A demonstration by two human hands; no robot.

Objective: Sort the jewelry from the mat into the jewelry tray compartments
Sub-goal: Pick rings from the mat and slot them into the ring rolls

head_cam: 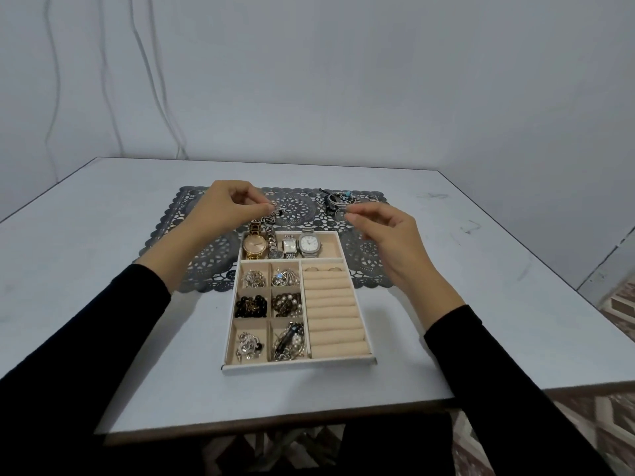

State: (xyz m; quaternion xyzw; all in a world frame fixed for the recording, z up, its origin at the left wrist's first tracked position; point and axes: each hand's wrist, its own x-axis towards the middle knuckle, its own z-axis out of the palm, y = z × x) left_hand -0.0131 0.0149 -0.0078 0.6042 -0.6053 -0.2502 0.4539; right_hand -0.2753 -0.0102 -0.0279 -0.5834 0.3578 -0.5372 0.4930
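A beige jewelry tray (pixel 299 366) lies on the table, its far end overlapping a grey lace mat (pixel 295 204). Its far compartment holds several watches (pixel 283 246); the small left compartments hold beads and pendants; two rings (pixel 323 269) sit in the top slot of the ring rolls at the right. My left hand (pixel 223 206) pinches a small silver chain piece (pixel 273 211) above the mat, just behind the watches. My right hand (pixel 385 231) pinches a thin silver ring (pixel 341 214) over the mat's right part. A small pile of bracelets (pixel 343 198) remains on the mat's far right.
The pale table (pixel 103 269) ends in a front edge near me and a right edge beside patterned floor (pixel 615 304). A wall with hanging cables (pixel 151 80) stands behind. Black sleeves cover both forearms.
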